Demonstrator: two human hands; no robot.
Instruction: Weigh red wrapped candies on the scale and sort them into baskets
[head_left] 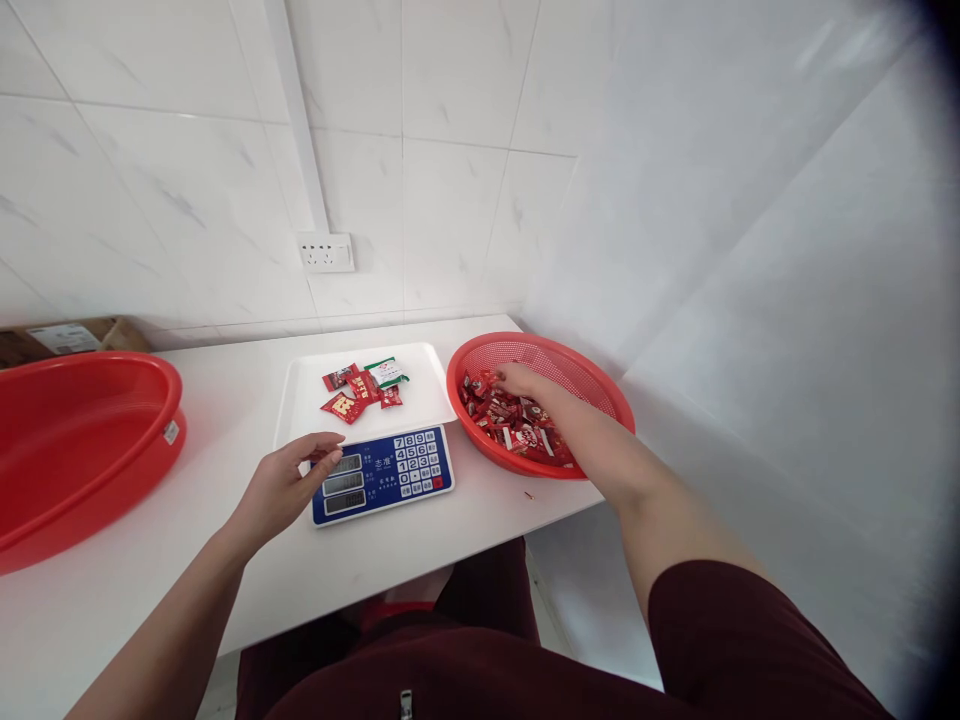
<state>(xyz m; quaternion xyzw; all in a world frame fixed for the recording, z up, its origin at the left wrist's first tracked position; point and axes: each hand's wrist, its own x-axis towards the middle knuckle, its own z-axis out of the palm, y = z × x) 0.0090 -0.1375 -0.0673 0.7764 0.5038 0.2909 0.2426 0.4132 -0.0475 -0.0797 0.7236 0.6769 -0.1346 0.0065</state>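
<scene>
My left hand (296, 478) hovers by the left edge of the blue-faced digital scale (385, 475), near its small displays. Its fingers are stretched out, the thumb apart from them, with nothing held. On the scale's white tray (304, 385) lie several small snack packets, mostly red, such as a red packet (343, 407) and a green-and-white packet (387, 372). My right hand (519, 379) reaches into the red plastic basket (604, 400), its fingers bent down among the red wrapped packets (525, 437). What those fingertips hold is hidden.
A large red plastic basin (90, 460) stands on the white table (277, 590) at the left, with a cardboard box (71, 338) behind it. A tiny scrap (529, 496) lies near the table's front edge. A wall socket (326, 253) is above the table.
</scene>
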